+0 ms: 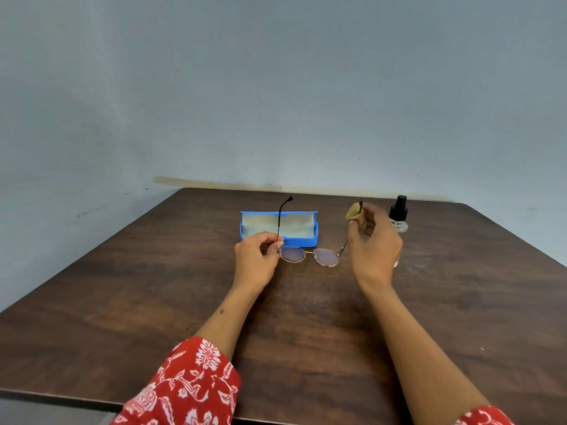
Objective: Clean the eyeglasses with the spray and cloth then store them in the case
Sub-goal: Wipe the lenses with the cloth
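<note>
**A:** Both hands are up over the dark brown wooden surface, and between them sit the thin gold-rimmed oval eyeglasses, lenses facing the camera, temples pointing up and away.

**B:** Left hand first: its grip is closed on the frame, fingertips pinching the corner where the dark left temple meets the lens. That temple rises straight up in front of the case.

**A:** And the right hand?

**B:** Its grip is closed too, fingers bunched around a small tan cleaning cloth, which is wrapped about the upper part of the right temple. The temple's dark tip pokes out above the cloth.

**A:** Behind the glasses, the bright blue rectangular plastic case lies open, pale lining showing, lid standing at the back.

**B:** Just beside the right hand, on the far side, there's the clear spray bottle with the black pump top, upright on the surface, partly hidden by the fingers.

**A:** Red floral-print sleeves show at the bottom edge, with a pale blue-grey wall beyond.
</note>
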`<state>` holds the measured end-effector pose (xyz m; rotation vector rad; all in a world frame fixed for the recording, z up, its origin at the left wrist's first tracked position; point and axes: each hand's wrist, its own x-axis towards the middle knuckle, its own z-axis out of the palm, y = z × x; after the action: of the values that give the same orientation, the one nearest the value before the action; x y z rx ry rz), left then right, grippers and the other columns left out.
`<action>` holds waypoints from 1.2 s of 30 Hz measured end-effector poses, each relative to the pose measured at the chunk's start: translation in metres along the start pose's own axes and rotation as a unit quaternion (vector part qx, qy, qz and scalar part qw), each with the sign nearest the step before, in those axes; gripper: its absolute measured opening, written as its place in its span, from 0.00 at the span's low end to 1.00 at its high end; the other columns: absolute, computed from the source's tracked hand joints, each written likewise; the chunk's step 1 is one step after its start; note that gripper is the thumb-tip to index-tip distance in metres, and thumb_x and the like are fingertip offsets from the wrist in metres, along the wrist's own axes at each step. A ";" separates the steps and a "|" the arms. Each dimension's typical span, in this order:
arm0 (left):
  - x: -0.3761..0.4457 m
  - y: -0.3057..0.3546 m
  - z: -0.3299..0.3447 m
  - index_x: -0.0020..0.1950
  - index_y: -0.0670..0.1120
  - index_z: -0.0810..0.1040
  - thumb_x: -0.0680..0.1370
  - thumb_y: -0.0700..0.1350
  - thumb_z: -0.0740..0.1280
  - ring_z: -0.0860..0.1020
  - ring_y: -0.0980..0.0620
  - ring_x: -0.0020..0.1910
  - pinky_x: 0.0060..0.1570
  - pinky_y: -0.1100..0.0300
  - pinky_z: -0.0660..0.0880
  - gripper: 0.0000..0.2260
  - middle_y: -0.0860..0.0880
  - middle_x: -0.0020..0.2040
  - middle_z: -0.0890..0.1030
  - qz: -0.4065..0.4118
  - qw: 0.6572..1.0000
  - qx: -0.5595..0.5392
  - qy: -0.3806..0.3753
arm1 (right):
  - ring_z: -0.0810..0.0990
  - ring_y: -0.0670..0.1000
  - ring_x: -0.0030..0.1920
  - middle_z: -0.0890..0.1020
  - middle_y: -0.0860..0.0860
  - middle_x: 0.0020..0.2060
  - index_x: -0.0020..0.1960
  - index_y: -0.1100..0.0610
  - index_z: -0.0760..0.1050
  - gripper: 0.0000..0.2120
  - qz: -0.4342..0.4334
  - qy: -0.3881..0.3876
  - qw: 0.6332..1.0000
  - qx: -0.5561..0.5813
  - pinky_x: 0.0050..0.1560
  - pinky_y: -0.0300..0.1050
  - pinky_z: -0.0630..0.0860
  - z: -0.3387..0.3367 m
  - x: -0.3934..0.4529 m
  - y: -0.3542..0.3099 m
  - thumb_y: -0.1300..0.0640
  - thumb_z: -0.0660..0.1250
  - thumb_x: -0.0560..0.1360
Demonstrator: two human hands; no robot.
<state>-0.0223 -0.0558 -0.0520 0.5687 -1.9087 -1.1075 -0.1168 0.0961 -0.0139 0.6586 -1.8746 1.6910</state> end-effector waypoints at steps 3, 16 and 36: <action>0.000 0.002 0.000 0.49 0.42 0.83 0.74 0.37 0.70 0.83 0.50 0.44 0.50 0.50 0.81 0.05 0.49 0.42 0.83 0.007 1.000 0.010 -0.005 | 0.80 0.50 0.44 0.82 0.51 0.46 0.57 0.58 0.76 0.14 0.017 0.001 1.000 0.009 0.52 0.50 0.78 0.000 0.002 0.000 0.66 0.65 0.72; -0.002 0.005 -0.001 0.49 0.43 0.84 0.74 0.38 0.70 0.82 0.52 0.44 0.50 0.51 0.81 0.06 0.50 0.42 0.83 -0.001 1.000 0.024 -0.010 | 0.78 0.52 0.42 0.79 0.50 0.45 0.58 0.61 0.76 0.15 -0.099 0.073 0.992 0.027 0.49 0.43 0.74 -0.006 0.008 -0.020 0.65 0.67 0.71; -0.009 0.013 -0.005 0.42 0.43 0.83 0.74 0.33 0.66 0.79 0.54 0.36 0.35 0.67 0.75 0.08 0.50 0.34 0.82 0.034 0.999 0.027 -0.023 | 0.77 0.36 0.34 0.84 0.51 0.43 0.54 0.58 0.81 0.14 0.025 -0.238 0.971 -0.001 0.35 0.22 0.69 0.044 -0.031 -0.033 0.61 0.75 0.69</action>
<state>-0.0123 -0.0450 -0.0434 0.5077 -1.9878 -1.0375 -0.0743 0.0495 -0.0135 1.1031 -2.2277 1.6655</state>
